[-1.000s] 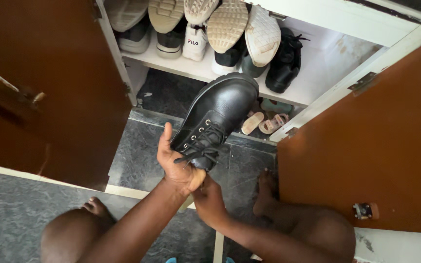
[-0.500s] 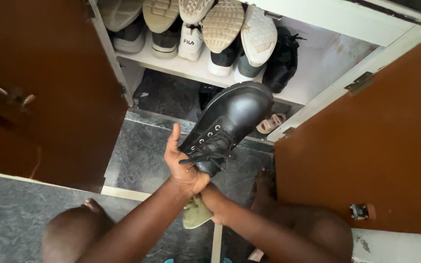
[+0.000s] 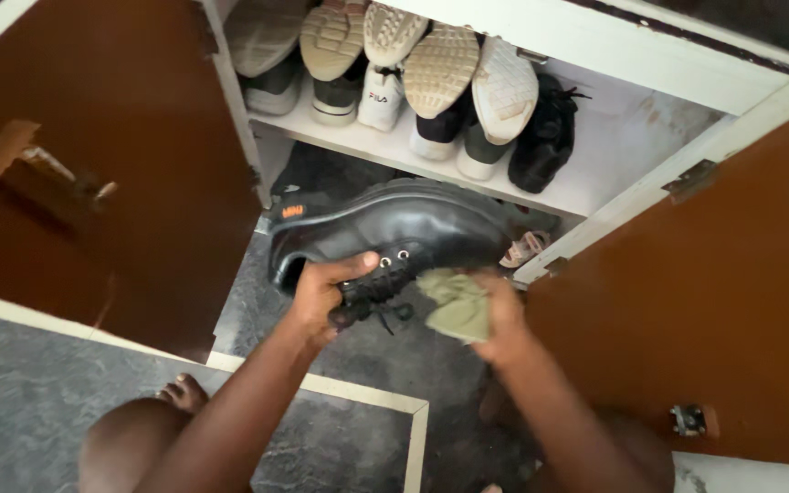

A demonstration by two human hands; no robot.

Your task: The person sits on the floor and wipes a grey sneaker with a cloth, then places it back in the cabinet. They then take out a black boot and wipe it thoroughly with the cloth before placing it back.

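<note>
— Where is the boot?

— The black leather lace-up boot (image 3: 394, 233) lies on its side in the air, in front of the open cupboard's white shelf (image 3: 595, 169), below that shelf's front edge. My left hand (image 3: 321, 294) grips it at the laces and tongue, fingers curled over the eyelets. My right hand (image 3: 499, 315) is closed on a crumpled olive-green cloth (image 3: 454, 306), pressed against the boot's side.

— How does it handle?

— I judge it heavy and stiff, with a thick sole; the smooth leather looks slippery. The laced throat gives the surest hold, or the collar by the heel.
</note>
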